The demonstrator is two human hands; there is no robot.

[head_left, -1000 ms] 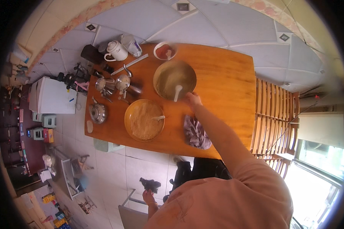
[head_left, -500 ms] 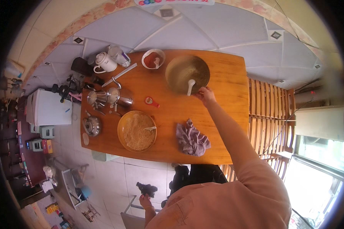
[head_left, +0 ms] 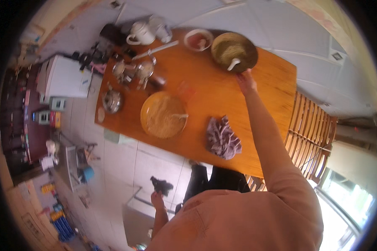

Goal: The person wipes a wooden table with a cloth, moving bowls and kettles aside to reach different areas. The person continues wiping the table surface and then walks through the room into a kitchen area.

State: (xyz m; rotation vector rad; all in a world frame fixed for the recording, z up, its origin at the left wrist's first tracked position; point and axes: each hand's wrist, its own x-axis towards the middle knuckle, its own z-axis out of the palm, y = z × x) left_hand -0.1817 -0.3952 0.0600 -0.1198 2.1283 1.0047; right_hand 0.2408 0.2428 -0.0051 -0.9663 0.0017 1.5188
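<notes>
While the right hand (head_left: 246,81) rests open near the heavy bowl (head_left: 234,51), best gripped by its rim, the left hand (head_left: 158,193) hangs clutching something dark

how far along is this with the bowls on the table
Done: the dark round bowl with its white spoon and the wide orange dish both look filled. In hand: the right hand reaches beside the bowl, touching nothing clearly. Left: the crumpled purple cloth lies untouched.

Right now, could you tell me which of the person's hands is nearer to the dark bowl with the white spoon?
The right hand hovers beside the dark bowl; the left hand hangs low, holding a dark object away from the table.
</notes>
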